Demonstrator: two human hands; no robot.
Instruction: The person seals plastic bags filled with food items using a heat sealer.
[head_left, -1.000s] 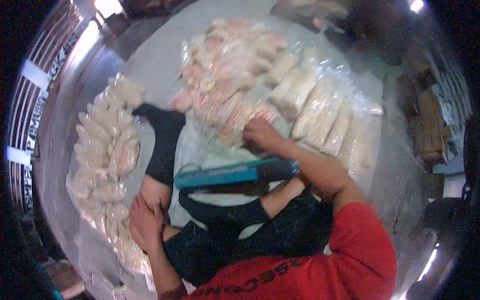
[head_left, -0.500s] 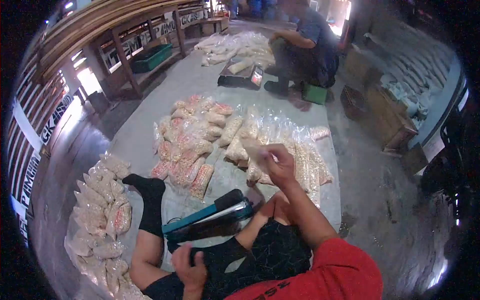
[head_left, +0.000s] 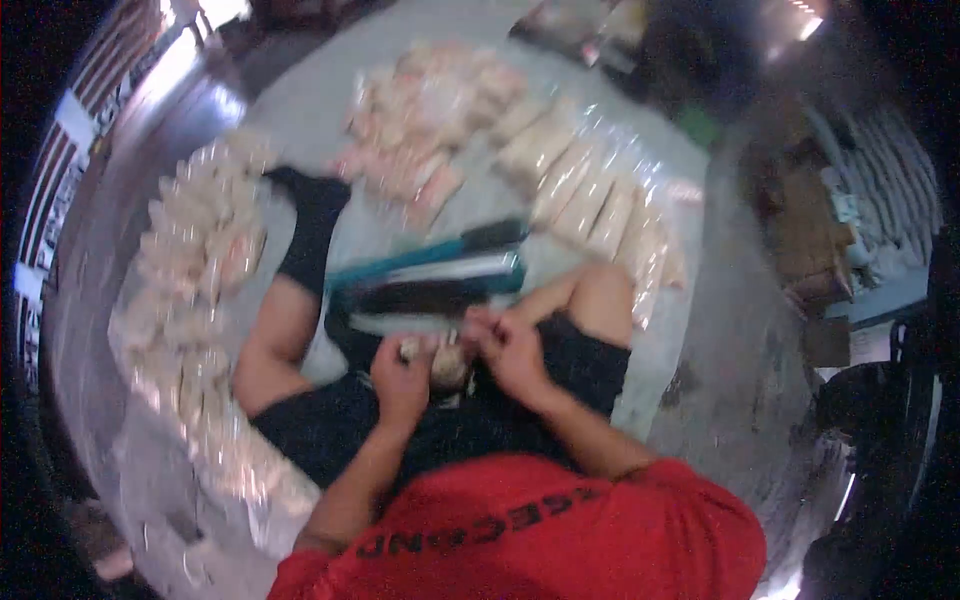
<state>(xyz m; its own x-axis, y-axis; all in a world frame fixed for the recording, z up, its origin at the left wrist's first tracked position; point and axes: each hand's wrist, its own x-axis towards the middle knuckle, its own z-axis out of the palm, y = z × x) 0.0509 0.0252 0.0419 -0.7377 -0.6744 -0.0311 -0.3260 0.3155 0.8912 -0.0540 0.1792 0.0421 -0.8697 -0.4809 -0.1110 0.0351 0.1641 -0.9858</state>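
Observation:
Low in front of my lap, my left hand [head_left: 402, 380] and my right hand [head_left: 508, 352] are close together with fingers closed. Between them is a small clear plastic bag [head_left: 452, 368] with pale contents; its upper edge is pinched on both sides. Motion blur hides the exact finger contact. Just beyond the hands, a teal and black bag sealer [head_left: 420, 272] lies slantwise between my legs, with a long pale strip along it.
Filled clear bags lie on the pale sheet: a row at the left [head_left: 205, 250], a pile with red print [head_left: 430, 105] ahead and longer bags [head_left: 590, 190] at the right. Boxes [head_left: 810, 225] stand at the far right. Another person's dark clothing [head_left: 700, 50] shows at the top.
My view has tipped downward. My right hand has come down from above the right-hand bags to my lap, and my left hand has closed beside it on the small bag.

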